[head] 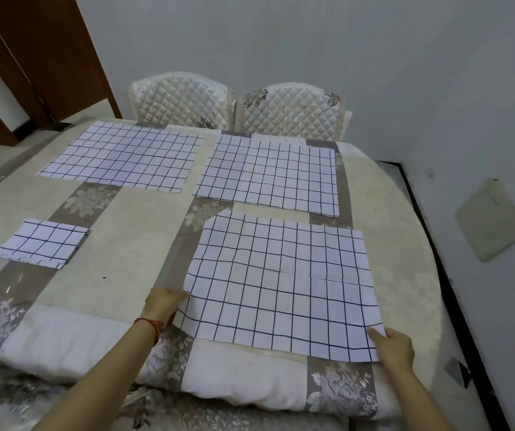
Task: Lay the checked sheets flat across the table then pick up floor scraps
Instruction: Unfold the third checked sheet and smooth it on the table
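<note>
Head view, one frame. Worktop [119,244] covered with a beige and grey floral cloth under a clear glossy layer.

Near checked sheet [281,284]: white with dark grid lines, spread between the two hands, lying on the worktop just ahead of them. A crease runs across its middle; its far-left corner looks cut or folded off at an angle.

Left hand [164,301]: at the sheet's left edge, fingers curled onto that edge, which lifts slightly there. It looks like a pinch on the edge, fingertips partly hidden. Red cord bracelet [152,325] on the wrist.

Right hand [393,345]: at the sheet's near-right corner, thumb lying on top of the corner, fingers beneath or behind it and not visible. It grips the corner.

Ahead of the hands, beyond the near sheet: second checked sheet [268,175], flat, just apart from the near one. Ahead and left of the left hand: third checked sheet [122,157], flat, beside the second with a strip of cloth between them.

Well to the left of the left hand: small folded checked piece [43,244], layered edges visible.

Far side of the worktop: two quilted chair backs [234,104], side by side. Brown door frame [42,57] far left. Pale square panel [495,219] on the wall, right of the right hand.
</note>
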Demonstrator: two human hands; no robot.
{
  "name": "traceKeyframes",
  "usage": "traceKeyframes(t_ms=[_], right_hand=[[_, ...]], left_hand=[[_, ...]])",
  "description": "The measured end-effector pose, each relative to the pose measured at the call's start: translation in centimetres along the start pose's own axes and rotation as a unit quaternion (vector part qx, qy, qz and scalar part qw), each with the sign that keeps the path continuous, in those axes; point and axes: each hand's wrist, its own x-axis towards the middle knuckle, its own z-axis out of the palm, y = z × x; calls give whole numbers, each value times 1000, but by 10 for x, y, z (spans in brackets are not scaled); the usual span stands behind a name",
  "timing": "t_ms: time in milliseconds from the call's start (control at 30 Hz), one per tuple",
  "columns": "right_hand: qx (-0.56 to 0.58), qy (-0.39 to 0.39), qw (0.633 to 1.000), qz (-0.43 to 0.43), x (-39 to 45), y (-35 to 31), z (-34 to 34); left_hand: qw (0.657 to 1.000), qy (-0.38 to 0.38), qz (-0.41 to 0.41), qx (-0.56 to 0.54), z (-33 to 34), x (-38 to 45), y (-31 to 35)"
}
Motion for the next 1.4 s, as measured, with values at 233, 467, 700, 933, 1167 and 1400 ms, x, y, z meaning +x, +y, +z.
traceKeyframes(t_ms=[233,467,700,933,1167,1400], right_hand=[[-26,13,1000,-11,1,3,10],[-46,-25,998,-35,-10,-7,22],[-37,-44,998,-30,-23,-9,35],[-68,-9,998,11,-22,-5,20],[-243,72,954,-159,-27,-37,37],[-321,-108,888,-310,-21,-67,131]], left_hand=[[995,2,50,83,3,14,8],[994,47,65,73,-30,25,-14],[991,73,74,81,-46,21,-31],[991,45,88,86,-23,20,-19],[989,38,80,117,-26,27,-20],[988,31,66,137,-36,32,-28]])
